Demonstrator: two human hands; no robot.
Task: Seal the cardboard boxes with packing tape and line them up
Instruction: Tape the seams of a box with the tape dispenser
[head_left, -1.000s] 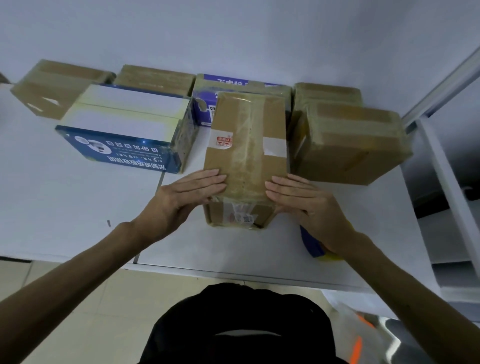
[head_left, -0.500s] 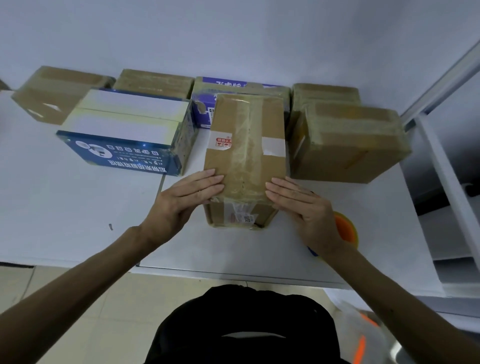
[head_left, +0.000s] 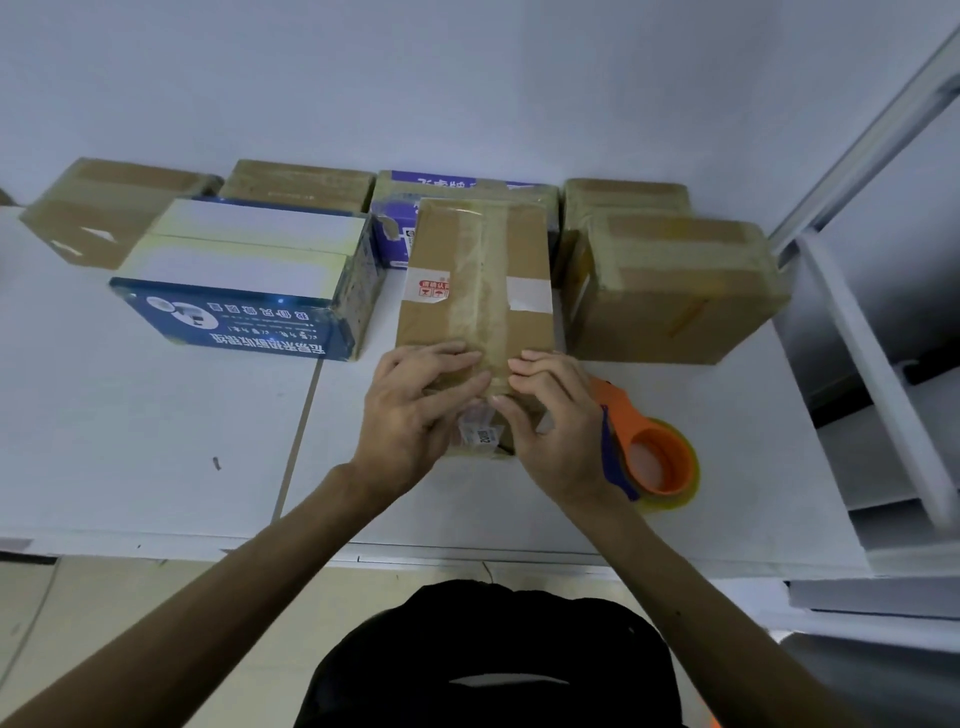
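Both hands lie on the near end of the tall brown cardboard box (head_left: 475, 280) with a clear tape strip down its top. The left hand (head_left: 415, 410) and right hand (head_left: 553, 423) have their fingers fairly straight, pressing rather than clutching, fingertips almost meeting over the tape. The box stands on the white table (head_left: 156, 415) between a blue-and-white printed carton (head_left: 244, 283) and a taped brown carton (head_left: 670, 299). An orange tape dispenser (head_left: 652, 457) lies just right of the right hand.
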